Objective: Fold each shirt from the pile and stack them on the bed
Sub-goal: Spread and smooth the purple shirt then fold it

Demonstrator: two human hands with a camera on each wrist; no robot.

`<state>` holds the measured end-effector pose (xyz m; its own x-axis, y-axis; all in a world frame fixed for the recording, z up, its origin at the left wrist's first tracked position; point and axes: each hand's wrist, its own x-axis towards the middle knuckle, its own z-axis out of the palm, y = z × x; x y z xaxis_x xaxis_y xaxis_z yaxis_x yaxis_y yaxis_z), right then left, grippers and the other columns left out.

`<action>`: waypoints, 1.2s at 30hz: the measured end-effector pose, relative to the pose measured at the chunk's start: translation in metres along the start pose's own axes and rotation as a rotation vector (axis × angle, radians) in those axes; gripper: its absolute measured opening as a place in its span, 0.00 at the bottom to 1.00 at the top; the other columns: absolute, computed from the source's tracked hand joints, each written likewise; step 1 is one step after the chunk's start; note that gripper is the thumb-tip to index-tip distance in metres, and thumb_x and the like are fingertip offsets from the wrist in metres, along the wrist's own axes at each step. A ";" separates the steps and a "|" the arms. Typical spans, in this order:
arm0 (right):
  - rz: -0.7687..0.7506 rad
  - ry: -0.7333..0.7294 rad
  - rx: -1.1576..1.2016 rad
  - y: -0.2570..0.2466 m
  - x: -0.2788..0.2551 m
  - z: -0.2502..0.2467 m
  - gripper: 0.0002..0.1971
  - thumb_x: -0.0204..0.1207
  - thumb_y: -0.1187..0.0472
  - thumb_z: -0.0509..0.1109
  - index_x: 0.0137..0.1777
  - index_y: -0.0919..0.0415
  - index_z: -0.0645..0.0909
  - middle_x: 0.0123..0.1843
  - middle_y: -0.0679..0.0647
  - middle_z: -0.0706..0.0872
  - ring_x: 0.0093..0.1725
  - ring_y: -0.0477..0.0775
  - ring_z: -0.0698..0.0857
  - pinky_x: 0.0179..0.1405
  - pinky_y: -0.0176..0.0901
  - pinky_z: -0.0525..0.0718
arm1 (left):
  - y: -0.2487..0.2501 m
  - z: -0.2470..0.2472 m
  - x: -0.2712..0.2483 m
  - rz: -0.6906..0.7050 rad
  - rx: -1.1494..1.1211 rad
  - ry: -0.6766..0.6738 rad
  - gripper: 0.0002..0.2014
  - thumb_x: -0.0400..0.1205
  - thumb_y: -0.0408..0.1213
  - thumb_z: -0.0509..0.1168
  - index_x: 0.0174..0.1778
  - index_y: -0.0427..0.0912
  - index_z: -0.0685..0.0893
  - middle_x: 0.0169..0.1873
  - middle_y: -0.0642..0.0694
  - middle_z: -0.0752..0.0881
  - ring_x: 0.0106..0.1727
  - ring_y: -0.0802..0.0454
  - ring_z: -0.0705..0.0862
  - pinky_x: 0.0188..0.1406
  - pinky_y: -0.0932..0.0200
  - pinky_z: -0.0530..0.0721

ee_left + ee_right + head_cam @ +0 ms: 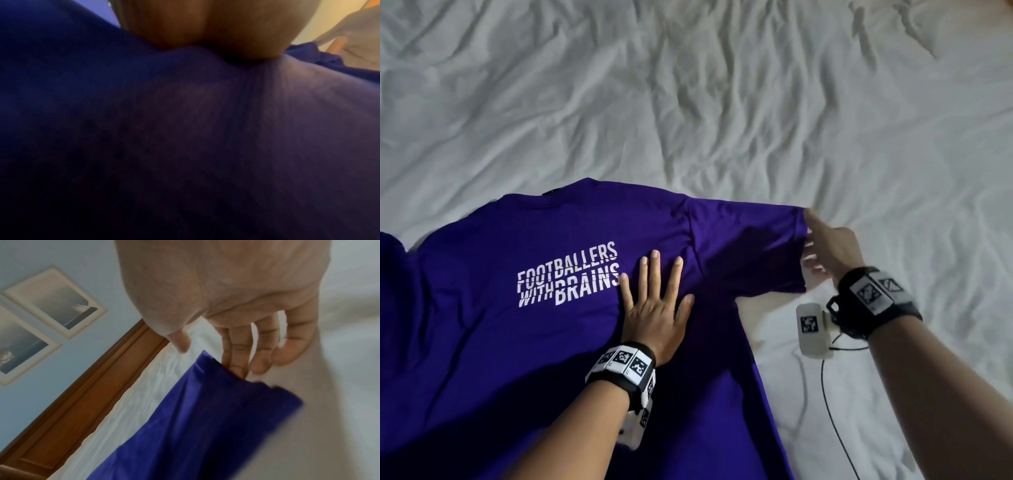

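Note:
A purple shirt [544,349] lies spread back-up on the bed, with white "FOOTBALLERS WITH BRAINS" lettering [568,274]. My left hand [657,301] lies flat on it just right of the lettering, fingers straight and spread. In the left wrist view the heel of that hand [205,24] presses into the purple cloth [185,146]. My right hand [822,246] reaches the cuff of the shirt's right sleeve [750,246]. In the right wrist view its fingers [238,344] are loosely extended, tips at the sleeve's hem [205,410], thumb apart and off the cloth.
The wrinkled white bed sheet [722,102] stretches all around the shirt. A black cable [828,411] trails from the right wrist camera across the sheet. In the right wrist view a wooden headboard [82,394] and framed pictures [55,301] stand beyond the bed.

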<state>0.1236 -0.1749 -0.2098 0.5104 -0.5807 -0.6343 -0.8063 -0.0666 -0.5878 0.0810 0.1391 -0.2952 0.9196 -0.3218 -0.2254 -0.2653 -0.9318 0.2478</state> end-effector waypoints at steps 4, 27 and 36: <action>-0.130 -0.028 -0.068 0.033 -0.035 0.019 0.26 0.71 0.37 0.75 0.36 0.64 0.86 0.32 0.51 0.88 0.39 0.59 0.89 0.43 0.53 0.85 | 0.000 0.004 0.001 0.008 0.006 0.017 0.34 0.89 0.61 0.39 0.91 0.58 0.38 0.91 0.42 0.38 0.91 0.42 0.39 0.86 0.27 0.40; -0.698 0.041 -0.999 0.050 -0.015 0.073 0.33 0.87 0.33 0.35 0.90 0.41 0.40 0.92 0.48 0.35 0.90 0.55 0.34 0.86 0.63 0.31 | 0.004 -0.010 0.006 -0.034 0.011 -0.171 0.34 0.81 0.66 0.26 0.81 0.65 0.19 0.83 0.49 0.18 0.86 0.49 0.21 0.81 0.35 0.22; -0.830 -0.044 -0.902 0.013 -0.108 0.120 0.35 0.89 0.37 0.40 0.91 0.53 0.40 0.91 0.55 0.31 0.87 0.58 0.27 0.86 0.59 0.28 | -0.039 -0.076 -0.018 -0.040 -0.159 0.036 0.30 0.84 0.58 0.49 0.82 0.54 0.75 0.86 0.39 0.67 0.89 0.38 0.58 0.85 0.26 0.52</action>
<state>0.0943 -0.0157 -0.2089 0.9633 -0.0678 -0.2598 -0.1409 -0.9512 -0.2744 0.0972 0.1942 -0.2292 0.9391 -0.2758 -0.2049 -0.1814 -0.9044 0.3862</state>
